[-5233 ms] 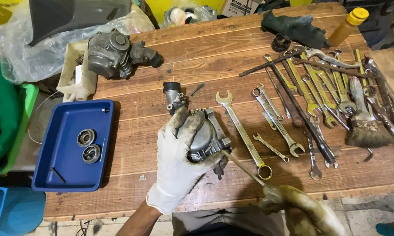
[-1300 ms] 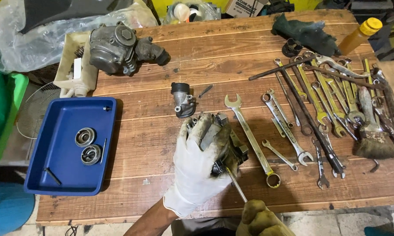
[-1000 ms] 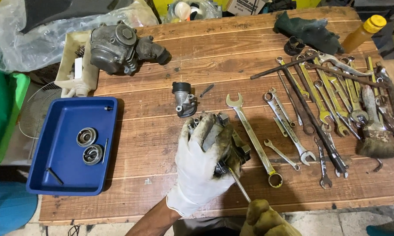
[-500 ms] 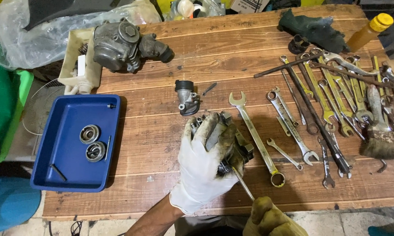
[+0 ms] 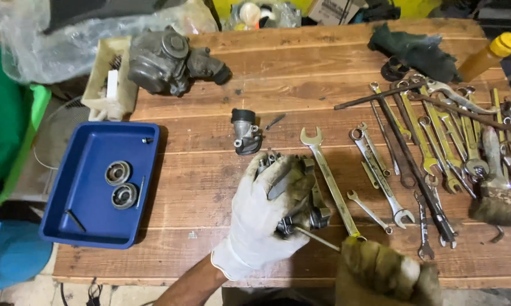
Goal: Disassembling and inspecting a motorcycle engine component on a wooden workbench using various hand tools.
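My left hand (image 5: 267, 212), in a dirty white glove, grips a small grey metal engine part (image 5: 309, 204) and presses it onto the wooden table (image 5: 210, 170). At the bottom edge, my right hand (image 5: 383, 275), in a grimy yellowish glove, is shut on a thin screwdriver (image 5: 318, 239). The shaft's tip meets the part's near side. A small grey intake piece (image 5: 246, 131) lies just beyond the left hand, and a long open-end wrench (image 5: 329, 178) lies to its right.
A blue tray (image 5: 85, 226) at the left holds two round bearings (image 5: 119, 184) and small pins. A larger carburettor (image 5: 167, 61) sits at the back left. Several wrenches (image 5: 431, 147), a brush (image 5: 496, 192), a dark rag (image 5: 417, 48) and a yellow-capped bottle (image 5: 488, 54) fill the right side.
My right hand has come up from the lower right and holds the screwdriver tip against the part. My left hand stays clamped on the part; the view shifted slightly.
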